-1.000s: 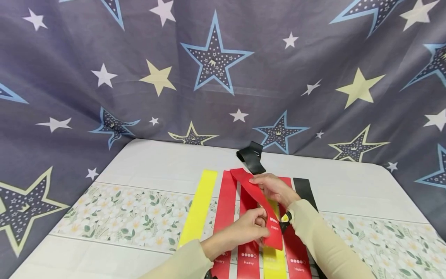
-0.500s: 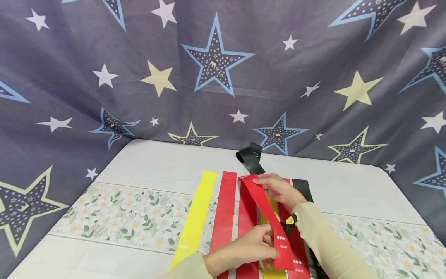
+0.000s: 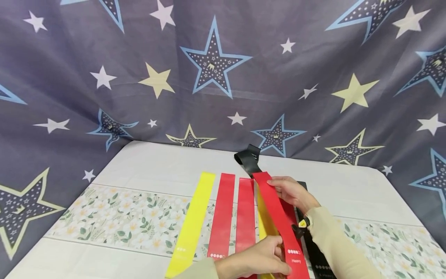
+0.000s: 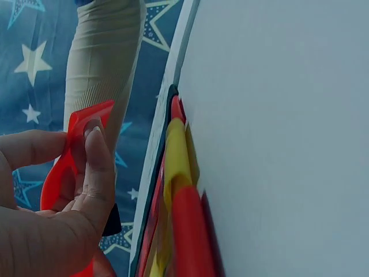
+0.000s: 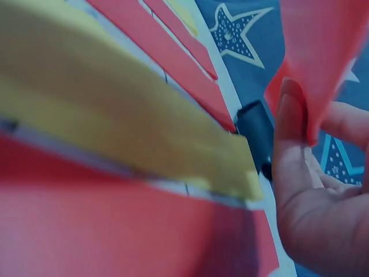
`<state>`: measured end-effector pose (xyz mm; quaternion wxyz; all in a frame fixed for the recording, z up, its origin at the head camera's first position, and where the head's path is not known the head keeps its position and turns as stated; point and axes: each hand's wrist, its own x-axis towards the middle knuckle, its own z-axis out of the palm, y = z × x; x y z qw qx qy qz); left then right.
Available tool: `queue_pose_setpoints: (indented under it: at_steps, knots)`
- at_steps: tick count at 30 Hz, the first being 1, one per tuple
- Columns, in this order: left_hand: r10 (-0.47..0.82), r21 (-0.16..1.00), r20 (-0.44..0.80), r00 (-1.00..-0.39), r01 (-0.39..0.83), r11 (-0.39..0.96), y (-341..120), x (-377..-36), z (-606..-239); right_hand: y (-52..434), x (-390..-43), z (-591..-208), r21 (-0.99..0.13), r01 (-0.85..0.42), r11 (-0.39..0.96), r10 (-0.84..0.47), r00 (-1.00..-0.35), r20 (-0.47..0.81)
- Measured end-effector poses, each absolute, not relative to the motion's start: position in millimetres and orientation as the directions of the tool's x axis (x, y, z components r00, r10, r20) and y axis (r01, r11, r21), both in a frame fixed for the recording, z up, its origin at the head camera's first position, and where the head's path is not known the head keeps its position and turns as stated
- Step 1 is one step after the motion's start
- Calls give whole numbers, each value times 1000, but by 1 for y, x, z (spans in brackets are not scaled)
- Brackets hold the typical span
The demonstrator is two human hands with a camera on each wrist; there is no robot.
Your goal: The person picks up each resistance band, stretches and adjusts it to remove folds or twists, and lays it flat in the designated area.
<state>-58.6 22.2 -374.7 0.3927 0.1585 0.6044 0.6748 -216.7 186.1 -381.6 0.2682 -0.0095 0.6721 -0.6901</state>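
A red resistance band (image 3: 277,217) marked "Heavy" is held stretched lengthwise above the table, over other bands. My left hand (image 3: 259,257) pinches its near end between thumb and fingers; the left wrist view shows the red band (image 4: 53,183) folded in that grip. At the far end, my right hand (image 3: 294,194) pinches the band's edge, also visible in the right wrist view as a red strip (image 5: 317,52). Beneath it lie a yellow band (image 3: 265,217) and another red band (image 3: 289,212), both partly hidden.
To the left lie a yellow band (image 3: 191,226) and two red bands, one outer (image 3: 222,217) and one inner (image 3: 245,213). A black band (image 3: 315,248) lies at the right, partly under my arm. Behind the row, a black band (image 3: 248,161) curls on the white table (image 3: 167,155).
Both hands have carried the red band to the right, from above the left red bands to above the right yellow and red ones. It hangs straighter now.
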Motion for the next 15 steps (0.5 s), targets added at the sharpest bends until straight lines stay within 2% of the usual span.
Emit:
queue_pose_setpoints:
  at_steps: [4, 9, 15]
  knots:
    - [714, 940, -291, -637, -330, 89, 31, -59, -374, 196, -218, -377, -929, 366, 62, -348, -864, -364]
    - [720, 952, -273, -638, -289, 105, 43, -56, -373, 215, -218, -368, -943, 326, 60, -341, -882, -327]
    - [731, 947, -283, -621, -303, 109, 56, -55, -376, 236, -217, -362, -951, 301, 74, -325, -894, -308]
